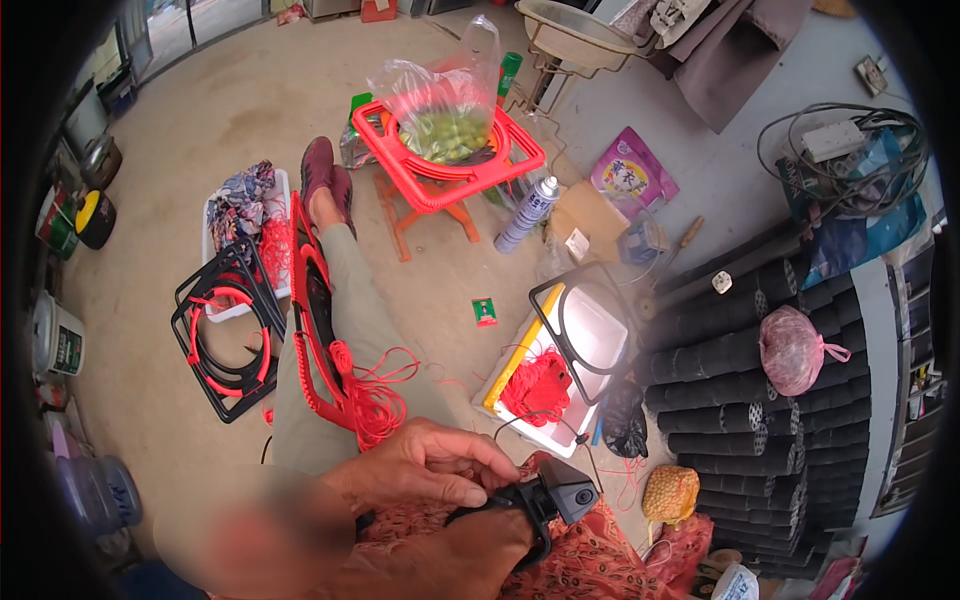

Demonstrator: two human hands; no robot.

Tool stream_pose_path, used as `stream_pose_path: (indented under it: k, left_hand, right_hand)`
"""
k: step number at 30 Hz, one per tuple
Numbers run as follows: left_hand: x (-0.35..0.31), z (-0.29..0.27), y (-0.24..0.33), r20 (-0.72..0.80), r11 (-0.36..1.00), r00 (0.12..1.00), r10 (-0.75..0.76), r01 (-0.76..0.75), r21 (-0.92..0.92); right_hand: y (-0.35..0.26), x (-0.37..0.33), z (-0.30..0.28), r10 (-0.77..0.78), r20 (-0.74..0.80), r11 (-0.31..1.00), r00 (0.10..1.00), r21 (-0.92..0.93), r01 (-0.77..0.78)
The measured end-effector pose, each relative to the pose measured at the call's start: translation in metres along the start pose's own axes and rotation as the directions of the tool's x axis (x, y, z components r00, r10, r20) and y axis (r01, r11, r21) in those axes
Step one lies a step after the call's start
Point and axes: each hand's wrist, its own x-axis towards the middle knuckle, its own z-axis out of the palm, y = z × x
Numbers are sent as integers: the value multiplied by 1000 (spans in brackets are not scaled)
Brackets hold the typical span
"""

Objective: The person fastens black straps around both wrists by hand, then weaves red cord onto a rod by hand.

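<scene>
The room has a bare concrete floor (440,315), and on it stands a white foam box (521,350) with a yellow edge, which serves here as the landmark. The small black camera (572,492) is near this box, on its side toward the person, and a black band (515,497) carries it at the end of the right forearm (460,550). The left hand (425,468) reaches to the band; its thumb and forefinger are bent, with only a small gap between them. Whether they pinch the band, one cannot tell. The right fingers are hidden, so their state one cannot tell either.

To handle the band well, it seems better to rest the right arm steady, to hold the band flat with the fingertips, and to move it gently, so that the camera does not twist. The thin black cable (527,414), between camera and box, should stay slack, because it could catch.

Farther outward, loose red cord (372,405) lies to the left of the box, a red-topped stool (430,195) stands beyond it, and dark cylinders (700,370) are stacked to its right.
</scene>
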Motion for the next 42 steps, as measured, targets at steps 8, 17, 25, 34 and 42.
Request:
stream_pose_path:
  k: [8, 17, 25, 34, 42]
  left_hand:
    - [6, -2, -1, -10, 982, 998, 60, -57, 183]
    - [7, 2, 4, 6, 989, 1000, 8, -9, 144]
    - [11, 11, 10, -155, 989, 988, -28, 50, 142]
    - [15, 4, -4, -166, 935, 982, 95, -31, 353]
    - [18, 10, -9, -430, 957, 902, 27, 101, 272]
  right_hand:
    - [13, -9, -5, 47, 40, 996, 998, 73, -50]
    - [24, -10, -14, 108, 68, 970, 992, 212, -120]
    - [35, -2, -26, 143, 137, 934, 980, 310, -180]
    - [44, 3, -33, 204, 160, 874, 966, 414, -253]
    - [52, 0, -46, 257, 162, 807, 953, 507, -304]
